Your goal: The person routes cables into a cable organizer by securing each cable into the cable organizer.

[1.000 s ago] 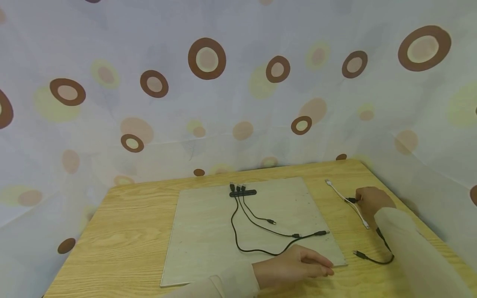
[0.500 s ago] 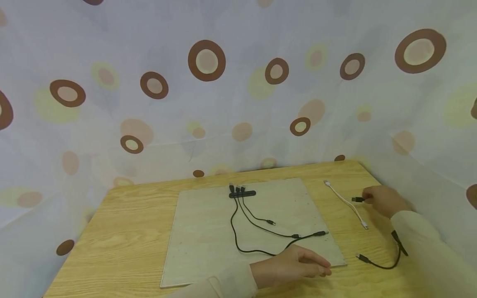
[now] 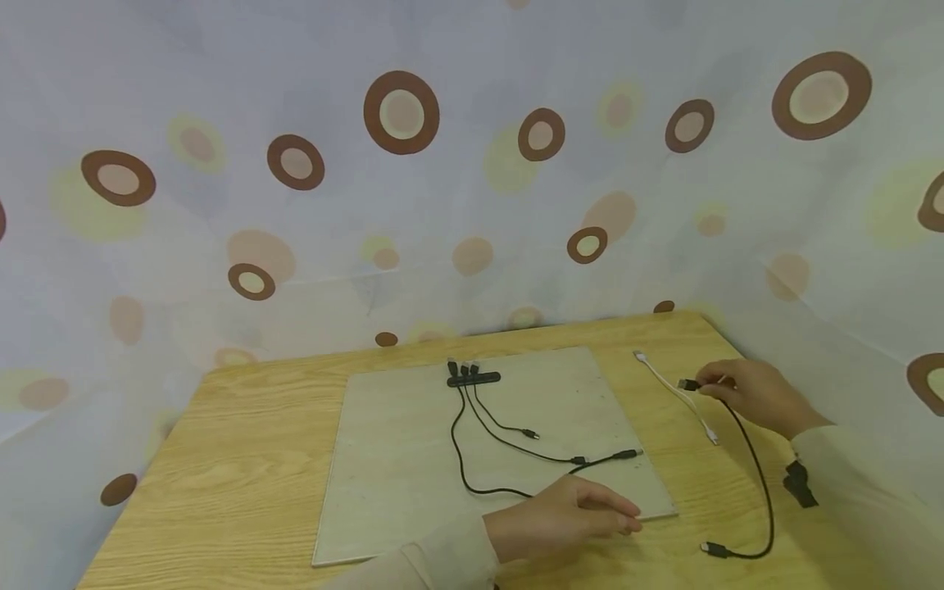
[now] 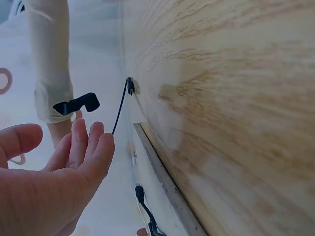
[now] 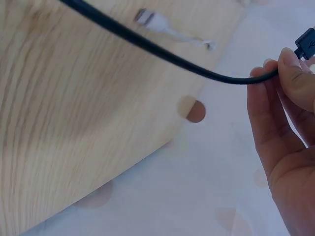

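My right hand (image 3: 752, 393) pinches a black USB cable (image 3: 761, 475) just behind its plug (image 3: 689, 384), above the right side of the table. In the right wrist view thumb and fingertips close on the cord (image 5: 216, 76) below the plug (image 5: 306, 44). The cable's other plug (image 3: 715, 549) lies near the front. A short white USB cable (image 3: 674, 392) lies left of the hand. My left hand (image 3: 564, 516), fingers relaxed and holding nothing, hovers by the front edge of a pale board (image 3: 398, 459), partly covering a black cable there. The left wrist view shows its palm (image 4: 59, 187).
On the board, a black cable holder (image 3: 474, 379) carries several black cables (image 3: 509, 447), their lower ends spread toward the right. A small black piece (image 3: 799, 483) sits by the right sleeve. The wooden table (image 3: 243, 459) meets a patterned cloth (image 3: 472, 205) behind and to the right.
The right hand has raised the black cable's plug and turned, so more of the cord shows, stretched toward the front. The left hand has stayed nearly still; the view has shifted slightly.
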Demonstrator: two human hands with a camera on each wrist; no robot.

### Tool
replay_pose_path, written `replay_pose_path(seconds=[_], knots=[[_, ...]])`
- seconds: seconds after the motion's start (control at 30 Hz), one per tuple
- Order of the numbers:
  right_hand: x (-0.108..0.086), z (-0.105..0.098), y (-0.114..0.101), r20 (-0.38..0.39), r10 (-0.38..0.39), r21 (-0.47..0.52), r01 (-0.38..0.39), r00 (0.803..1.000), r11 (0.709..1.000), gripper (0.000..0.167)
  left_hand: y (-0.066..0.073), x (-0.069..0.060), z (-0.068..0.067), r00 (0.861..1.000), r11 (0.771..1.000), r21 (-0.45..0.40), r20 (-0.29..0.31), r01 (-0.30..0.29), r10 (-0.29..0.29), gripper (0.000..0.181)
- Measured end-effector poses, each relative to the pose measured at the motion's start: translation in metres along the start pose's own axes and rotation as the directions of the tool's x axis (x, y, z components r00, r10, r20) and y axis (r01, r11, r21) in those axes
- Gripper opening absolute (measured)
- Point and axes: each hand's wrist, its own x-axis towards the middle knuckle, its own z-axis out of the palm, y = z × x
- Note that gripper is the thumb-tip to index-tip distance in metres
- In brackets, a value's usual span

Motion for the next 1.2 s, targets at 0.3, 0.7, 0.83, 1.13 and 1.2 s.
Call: replay_pose_path(seconds=[0.3, 0.7, 0.83, 1.13, 1.2], knots=[[0.0, -0.007, -0.015, -0.056, 0.105, 0.312, -0.082, 0.993, 0.946, 0.027, 0.0, -0.006, -0.008, 1.0, 1.0, -0.01, 0.025, 0.003, -0.002, 0.032], [-0.005, -0.015, -0.02, -0.011, 0.187, 0.696, -0.127, 0.982, 0.707, 0.02, -0.001, -0.011, -0.014, 1.0, 0.997, -0.07, 0.015, -0.013, 0.014, 0.032], [-0.004, -0.013, -0.023, 0.011, 0.211, 0.737, -0.15, 0.978, 0.659, 0.018, -0.002, -0.012, -0.013, 0.999, 0.999, -0.033, 0.034, 0.001, 0.0, 0.032], [-0.003, -0.012, -0.033, 0.022, 0.252, 0.758, -0.18, 0.967, 0.626, 0.022, -0.003, -0.009, -0.01, 0.998, 1.0, 0.012, 0.058, 0.021, -0.022, 0.047], [-0.002, -0.012, -0.035, 0.037, 0.268, 0.785, -0.194, 0.963, 0.589, 0.02, -0.003, -0.008, -0.01, 0.997, 1.0, 0.016, 0.067, 0.022, -0.023, 0.049]])
